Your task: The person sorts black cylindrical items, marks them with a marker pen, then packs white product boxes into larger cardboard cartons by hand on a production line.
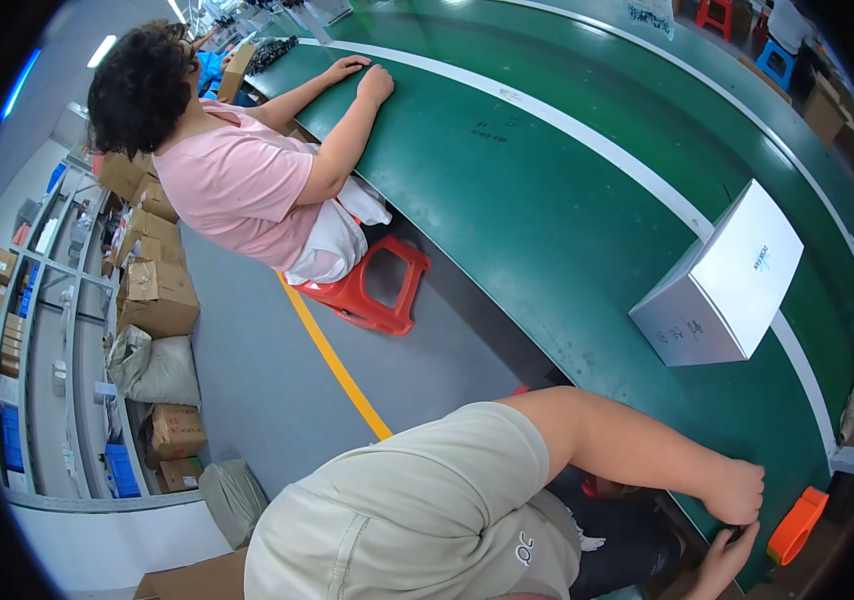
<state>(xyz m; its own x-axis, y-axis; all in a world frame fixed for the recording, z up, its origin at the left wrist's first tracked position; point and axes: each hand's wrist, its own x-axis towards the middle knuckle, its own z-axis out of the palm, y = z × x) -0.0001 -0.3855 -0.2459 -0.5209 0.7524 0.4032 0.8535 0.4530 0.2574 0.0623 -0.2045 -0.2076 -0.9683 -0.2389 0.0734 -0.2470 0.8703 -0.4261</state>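
- Left hand (733, 491): curled narrow, holding a small dark piece (736, 534), probably a part, too small to tell.
- Right hand (719, 568): pinching the same piece from below, by the table (537, 210) edge.
- Orange ring (793, 528): just right of both hands.
- White box (712, 285): on the table, beyond them.
- Co-worker (232, 170): seated on a red stool (407, 290).

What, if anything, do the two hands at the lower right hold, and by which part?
A small dark thing shows between the left hand and the right hand, apparently held. It is mostly hidden, so the gripped part cannot be told.
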